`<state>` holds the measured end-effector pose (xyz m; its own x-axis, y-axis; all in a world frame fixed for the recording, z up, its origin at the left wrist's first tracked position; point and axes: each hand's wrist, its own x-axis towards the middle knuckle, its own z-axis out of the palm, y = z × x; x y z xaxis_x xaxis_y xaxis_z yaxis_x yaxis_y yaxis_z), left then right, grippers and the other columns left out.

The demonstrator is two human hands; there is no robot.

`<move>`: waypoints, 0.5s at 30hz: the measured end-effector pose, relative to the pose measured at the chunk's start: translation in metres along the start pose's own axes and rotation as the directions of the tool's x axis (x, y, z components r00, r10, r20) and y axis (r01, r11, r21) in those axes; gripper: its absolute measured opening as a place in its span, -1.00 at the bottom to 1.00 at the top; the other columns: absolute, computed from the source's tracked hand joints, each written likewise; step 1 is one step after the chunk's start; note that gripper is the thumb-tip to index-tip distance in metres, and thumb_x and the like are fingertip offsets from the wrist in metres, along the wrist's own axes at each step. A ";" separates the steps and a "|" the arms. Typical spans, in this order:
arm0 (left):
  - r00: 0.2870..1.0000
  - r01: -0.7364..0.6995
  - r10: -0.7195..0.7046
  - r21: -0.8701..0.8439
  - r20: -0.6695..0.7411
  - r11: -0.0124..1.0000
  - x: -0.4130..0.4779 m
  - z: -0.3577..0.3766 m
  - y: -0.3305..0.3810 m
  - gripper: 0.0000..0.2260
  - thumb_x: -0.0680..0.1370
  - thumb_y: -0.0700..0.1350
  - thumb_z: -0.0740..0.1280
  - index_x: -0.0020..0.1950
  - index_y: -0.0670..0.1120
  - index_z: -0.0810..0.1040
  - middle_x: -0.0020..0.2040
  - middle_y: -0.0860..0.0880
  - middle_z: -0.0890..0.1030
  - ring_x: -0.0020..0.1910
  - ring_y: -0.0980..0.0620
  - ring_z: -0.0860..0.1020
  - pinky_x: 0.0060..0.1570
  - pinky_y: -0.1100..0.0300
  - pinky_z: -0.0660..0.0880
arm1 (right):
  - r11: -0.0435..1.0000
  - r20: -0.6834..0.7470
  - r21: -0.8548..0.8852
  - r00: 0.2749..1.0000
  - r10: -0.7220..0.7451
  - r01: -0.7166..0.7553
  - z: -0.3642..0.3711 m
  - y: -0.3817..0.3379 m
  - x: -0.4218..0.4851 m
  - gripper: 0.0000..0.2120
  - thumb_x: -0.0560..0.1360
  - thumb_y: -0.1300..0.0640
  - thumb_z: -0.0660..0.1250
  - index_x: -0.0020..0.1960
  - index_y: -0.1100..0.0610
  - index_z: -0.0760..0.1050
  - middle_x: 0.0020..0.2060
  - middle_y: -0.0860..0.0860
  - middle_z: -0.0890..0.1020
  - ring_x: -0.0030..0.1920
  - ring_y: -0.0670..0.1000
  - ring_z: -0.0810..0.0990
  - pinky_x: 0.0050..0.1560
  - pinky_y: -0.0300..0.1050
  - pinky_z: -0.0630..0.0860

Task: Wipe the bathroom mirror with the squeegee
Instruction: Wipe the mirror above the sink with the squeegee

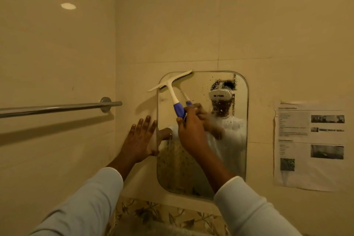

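A rounded rectangular mirror (pixel 229 151) hangs on the beige tiled wall, wet with droplets and streaks. My right hand (pixel 191 130) grips the purple handle of a white squeegee (pixel 171 87). Its blade lies tilted across the mirror's top left corner, partly over the wall. My left hand (pixel 139 140) presses flat with straight fingers on the wall at the mirror's left edge, the thumb at the glass. The mirror reflects my hands and a person wearing a white headset.
A chrome towel bar (pixel 57 107) runs along the left wall to the corner. A printed paper sheet (pixel 310 145) is stuck to the wall right of the mirror. A leaf-patterned surface (pixel 168 216) lies below.
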<state>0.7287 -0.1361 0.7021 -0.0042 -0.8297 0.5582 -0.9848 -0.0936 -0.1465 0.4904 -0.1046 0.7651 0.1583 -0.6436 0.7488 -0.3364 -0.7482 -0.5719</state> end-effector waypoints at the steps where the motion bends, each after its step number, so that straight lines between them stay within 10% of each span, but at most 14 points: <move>1: 1.000 0.010 -0.010 0.005 -0.005 1.000 0.001 0.002 0.000 0.19 0.42 0.51 0.30 0.56 0.04 -0.54 0.57 -0.10 -0.53 0.64 -0.20 -0.33 0.61 -0.19 -0.20 | 0.999 -0.010 0.044 1.000 0.017 -0.016 0.007 -0.001 -0.001 -0.79 0.68 0.12 0.26 0.29 0.01 0.34 -0.10 -0.06 0.50 -0.15 -0.06 0.58 -0.20 -0.18 0.52; 10: 0.999 0.029 -0.026 0.072 -0.042 0.997 0.003 0.008 -0.001 0.13 0.40 0.58 0.20 0.53 0.17 -0.58 0.59 -0.10 -0.51 0.63 -0.20 -0.35 0.60 -0.28 -0.19 | 0.965 -0.045 0.239 0.992 0.119 -0.105 0.049 -0.014 0.002 -0.70 0.70 0.09 0.25 0.40 0.06 0.29 0.01 0.04 0.56 -0.17 -0.07 0.57 -0.25 -0.30 0.43; 15: 0.999 0.034 -0.030 0.082 -0.041 0.996 0.003 0.010 -0.001 0.13 0.41 0.57 0.20 0.53 0.16 -0.58 0.59 -0.10 -0.50 0.63 -0.22 -0.34 0.59 -0.29 -0.22 | 0.946 -0.082 0.293 0.982 0.172 -0.141 0.058 -0.012 0.008 -0.66 0.69 0.11 0.26 0.43 0.04 0.27 0.18 0.10 0.57 0.06 0.06 0.65 0.00 -0.05 0.64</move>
<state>0.7313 -0.1440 0.6959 0.0185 -0.8031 0.5955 -0.9668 -0.1661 -0.1939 0.5492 -0.1105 0.7586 0.0212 -0.7470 0.6645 -0.0681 -0.6642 -0.7445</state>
